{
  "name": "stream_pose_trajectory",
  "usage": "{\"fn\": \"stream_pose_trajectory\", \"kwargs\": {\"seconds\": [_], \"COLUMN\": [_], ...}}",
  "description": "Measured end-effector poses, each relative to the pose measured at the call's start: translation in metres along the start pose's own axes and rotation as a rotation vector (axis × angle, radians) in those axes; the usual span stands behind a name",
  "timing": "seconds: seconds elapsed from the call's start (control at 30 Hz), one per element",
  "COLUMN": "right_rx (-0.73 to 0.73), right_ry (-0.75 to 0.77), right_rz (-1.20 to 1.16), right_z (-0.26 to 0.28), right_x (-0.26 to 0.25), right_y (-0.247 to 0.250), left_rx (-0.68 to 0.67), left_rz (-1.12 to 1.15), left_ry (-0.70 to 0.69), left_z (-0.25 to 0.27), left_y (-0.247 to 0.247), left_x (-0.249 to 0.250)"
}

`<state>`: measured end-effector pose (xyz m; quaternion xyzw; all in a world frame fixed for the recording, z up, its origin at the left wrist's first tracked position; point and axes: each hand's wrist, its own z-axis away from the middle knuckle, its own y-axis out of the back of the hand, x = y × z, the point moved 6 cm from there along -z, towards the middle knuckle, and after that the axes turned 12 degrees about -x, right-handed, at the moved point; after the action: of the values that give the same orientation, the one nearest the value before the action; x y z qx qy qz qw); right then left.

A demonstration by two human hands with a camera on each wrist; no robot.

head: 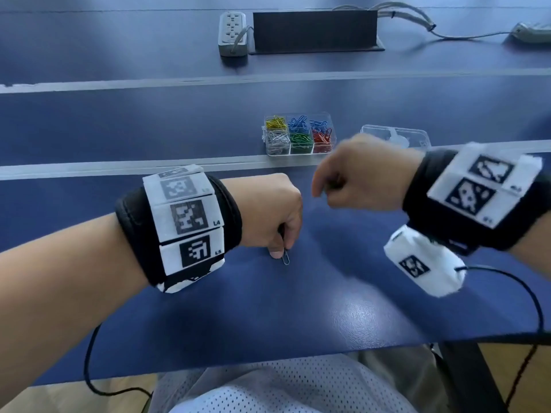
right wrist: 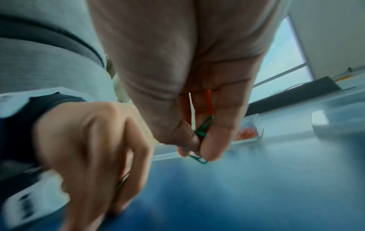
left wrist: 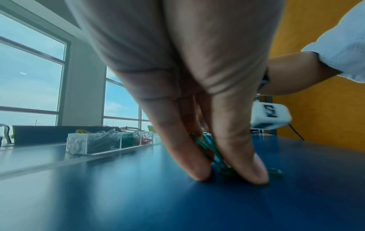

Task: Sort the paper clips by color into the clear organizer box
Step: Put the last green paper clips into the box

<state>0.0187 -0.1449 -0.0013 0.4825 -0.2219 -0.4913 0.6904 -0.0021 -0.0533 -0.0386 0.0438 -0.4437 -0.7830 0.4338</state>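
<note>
The clear organizer box (head: pixel 299 134) sits on the blue table, its compartments holding yellow, blue, white, green and red clips; the left wrist view shows the box (left wrist: pixel 94 143) from the side. My left hand (head: pixel 278 251) pinches green paper clips (left wrist: pixel 212 149) against the tabletop, and one clip (head: pixel 286 258) sticks out below the thumb. My right hand (head: pixel 325 189) hovers above the table just right of the left one, fingers curled. In the right wrist view its thumb and finger pinch green clips (right wrist: pixel 203 126) together with a white clip (right wrist: pixel 192 107) and an orange-red one.
The box's clear lid (head: pixel 395 137) lies to the right of it. A power strip (head: pixel 233 33) and a black cable hatch (head: pixel 314 31) are at the back. Cables from the wrist cameras hang over the table's near edge (head: pixel 328 351).
</note>
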Motion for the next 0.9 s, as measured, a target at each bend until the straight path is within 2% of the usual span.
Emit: {"fn": "stream_pose_trajectory", "kwargs": {"seconds": [0.1,0.2,0.3,0.4,0.47,0.63,0.8,0.9], "right_rx": [0.136,0.21,0.208,0.139,0.113,0.15,0.17,0.179], "right_ry": [-0.059,-0.126,-0.175,-0.198,-0.207,-0.196,-0.194,-0.232], "right_rz": [-0.121,-0.174,-0.154,-0.138,-0.134,-0.23,-0.353,-0.338], "right_z": [-0.025,-0.053,-0.074,-0.085,-0.085,-0.076,-0.066,-0.058], "right_x": [0.015,0.024,0.026,0.022,0.018,0.019,0.033,0.046], "right_y": [0.034,0.056,0.06,0.055,0.053,0.06,0.061,0.058], "left_rx": [0.013,0.032,0.066,0.109,0.193,0.413,0.515,0.515], "left_rz": [-0.008,0.012,0.058,0.128,0.15,0.236,0.226,0.16], "left_ry": [0.01,0.014,0.023,0.028,0.054,0.149,0.205,0.217], "left_z": [0.0,0.004,0.009,0.009,0.008,0.007,-0.01,-0.024], "left_y": [0.001,0.001,0.001,0.009,0.023,0.07,0.102,0.114], "left_x": [-0.001,-0.002,-0.005,-0.014,-0.026,-0.058,-0.07,-0.059]}}
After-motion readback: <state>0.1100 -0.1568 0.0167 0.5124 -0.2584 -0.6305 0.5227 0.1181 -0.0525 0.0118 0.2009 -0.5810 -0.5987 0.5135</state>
